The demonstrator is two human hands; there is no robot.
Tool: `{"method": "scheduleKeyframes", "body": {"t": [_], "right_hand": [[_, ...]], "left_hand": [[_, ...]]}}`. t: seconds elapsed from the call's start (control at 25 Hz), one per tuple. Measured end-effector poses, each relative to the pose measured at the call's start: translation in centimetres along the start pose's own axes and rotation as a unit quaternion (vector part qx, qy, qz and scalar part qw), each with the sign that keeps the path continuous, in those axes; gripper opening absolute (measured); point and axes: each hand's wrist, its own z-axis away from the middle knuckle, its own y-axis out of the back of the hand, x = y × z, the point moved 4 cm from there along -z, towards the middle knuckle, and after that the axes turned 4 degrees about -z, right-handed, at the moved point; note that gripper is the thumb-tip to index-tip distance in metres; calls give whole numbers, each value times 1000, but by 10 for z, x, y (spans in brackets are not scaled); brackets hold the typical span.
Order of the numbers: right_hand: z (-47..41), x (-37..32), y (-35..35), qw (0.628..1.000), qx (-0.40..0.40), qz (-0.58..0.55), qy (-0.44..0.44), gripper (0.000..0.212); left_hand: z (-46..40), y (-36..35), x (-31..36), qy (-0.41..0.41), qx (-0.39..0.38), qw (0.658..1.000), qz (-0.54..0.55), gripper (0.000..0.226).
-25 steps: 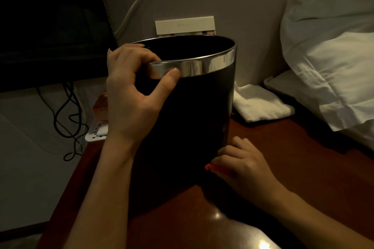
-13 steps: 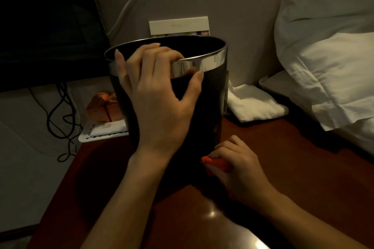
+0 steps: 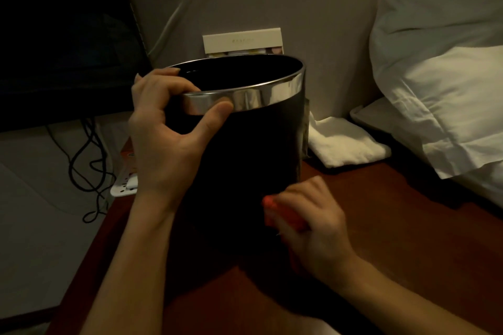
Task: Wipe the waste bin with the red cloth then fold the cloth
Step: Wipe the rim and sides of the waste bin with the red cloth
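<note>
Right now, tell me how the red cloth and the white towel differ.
The red cloth is bunched in the right hand against the bin's lower wall; the white towel lies untouched behind the bin. The cloth is mostly hidden; the towel is in plain view. Both are over the wooden table.

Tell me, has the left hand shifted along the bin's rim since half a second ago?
Yes. The left hand slid leftward along the waste bin rim, away from the folded white towel.
</note>
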Motion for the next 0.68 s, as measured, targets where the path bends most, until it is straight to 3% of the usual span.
{"method": "scheduleKeyframes", "body": {"t": [0.12, 0.28, 0.48, 0.68], "right_hand": [[10, -1, -8, 998, -49, 18, 33, 15], [-20, -2, 17, 998, 64, 6, -16, 20], [6, -3, -10, 997, -53, 30, 51, 20], [-21, -2, 14, 998, 44, 29, 46, 22]], "left_hand": [[0, 1, -3, 9, 3, 1000, -6, 32], [0, 1, -4, 10, 6, 1000, -6, 36], [0, 0, -5, 1, 5, 1000, -5, 36], [0, -1, -3, -2, 12, 1000, -6, 35]]}}
